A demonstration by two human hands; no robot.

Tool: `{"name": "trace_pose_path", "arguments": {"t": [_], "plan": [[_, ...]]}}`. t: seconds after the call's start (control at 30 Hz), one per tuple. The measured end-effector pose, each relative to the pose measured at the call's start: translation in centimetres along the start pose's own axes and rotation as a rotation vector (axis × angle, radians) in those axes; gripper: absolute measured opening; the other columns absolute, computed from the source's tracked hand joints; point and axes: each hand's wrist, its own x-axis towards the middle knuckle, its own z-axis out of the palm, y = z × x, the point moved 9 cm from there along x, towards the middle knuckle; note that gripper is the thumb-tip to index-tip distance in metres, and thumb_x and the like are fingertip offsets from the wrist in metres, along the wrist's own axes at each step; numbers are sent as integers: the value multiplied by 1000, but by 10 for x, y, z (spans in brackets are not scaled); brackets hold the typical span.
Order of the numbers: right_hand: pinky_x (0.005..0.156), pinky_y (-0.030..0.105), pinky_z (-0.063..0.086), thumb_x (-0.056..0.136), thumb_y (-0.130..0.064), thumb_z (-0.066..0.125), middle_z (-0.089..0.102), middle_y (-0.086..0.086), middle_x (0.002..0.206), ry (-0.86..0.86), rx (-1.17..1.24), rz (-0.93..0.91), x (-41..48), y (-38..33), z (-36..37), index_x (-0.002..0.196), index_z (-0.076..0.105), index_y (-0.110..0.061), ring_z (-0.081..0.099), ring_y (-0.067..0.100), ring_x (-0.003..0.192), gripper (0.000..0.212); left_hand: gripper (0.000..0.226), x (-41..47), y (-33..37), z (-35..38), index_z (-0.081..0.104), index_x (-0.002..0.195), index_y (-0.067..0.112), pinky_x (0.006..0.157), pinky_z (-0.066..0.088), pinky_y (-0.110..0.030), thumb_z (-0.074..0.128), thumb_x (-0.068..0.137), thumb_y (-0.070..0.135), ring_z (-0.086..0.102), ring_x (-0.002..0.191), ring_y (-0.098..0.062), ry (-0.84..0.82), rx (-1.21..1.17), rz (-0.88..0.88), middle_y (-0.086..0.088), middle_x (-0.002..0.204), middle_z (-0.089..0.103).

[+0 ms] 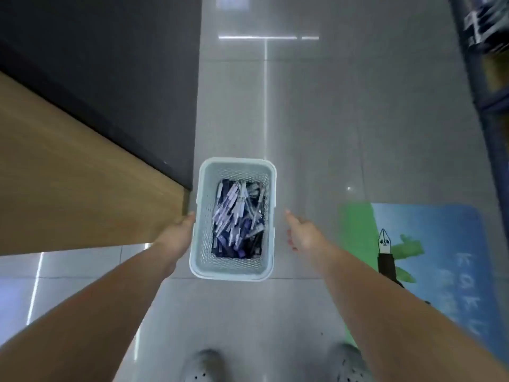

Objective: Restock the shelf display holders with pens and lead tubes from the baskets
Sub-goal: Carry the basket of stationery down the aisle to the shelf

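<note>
Down on the grey tiled floor [303,133] sits the pale mesh basket [234,163], holding a jumble of pens [237,213] and perhaps lead tubes; the blur keeps me from telling one from the other. I judge the step in hand to be lifting the basket with both hands; to do it well I would take the two long rims at matching points near the middle, so the load stays level and nothing slides to one end. My left hand [179,230] lies against the basket's left rim; its fingers are hidden, so I cannot tell whether it grasps or merely touches. My right hand [298,234] is released, fingers stretched forward, just beside the right wall and not touching it; it should come inward onto that rim before any lift. Shelving [482,51] stands at the far right, well apart from the basket.
</note>
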Motion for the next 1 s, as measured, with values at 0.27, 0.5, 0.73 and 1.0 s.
{"name": "trace_pose_path", "arguments": {"t": [0.27,0.5,0.73,1.0], "plan": [[80,38,49,109,-39,30,60,7,95,35,-56,-135,27,-3,40,117,50,-16,53,16,77,32,33,50,-6,27,51,132,32,97,44,-46,34,106,44,55,102,-28,-14,-104,50,-6,119,62],[59,31,37,110,-34,30,51,2,79,43,-82,-201,-20,-12,-3,111,50,-13,45,14,67,29,21,3,27,32,53,117,22,74,42,-33,36,109,32,50,82,-22,3,-101,132,-10,97,58],[68,29,37,110,-35,31,51,-7,84,42,0,-286,-186,-71,-127,109,48,-23,48,11,80,21,19,-182,118,4,56,103,21,72,43,-34,40,108,30,52,81,-23,3,-159,190,-16,98,62],[54,20,31,109,-35,36,38,-8,67,80,0,-490,-425,-185,-314,79,40,-26,36,3,57,31,20,-459,264,-59,56,90,21,60,44,-27,44,104,31,52,65,-10,40,-247,335,7,69,58]]}}
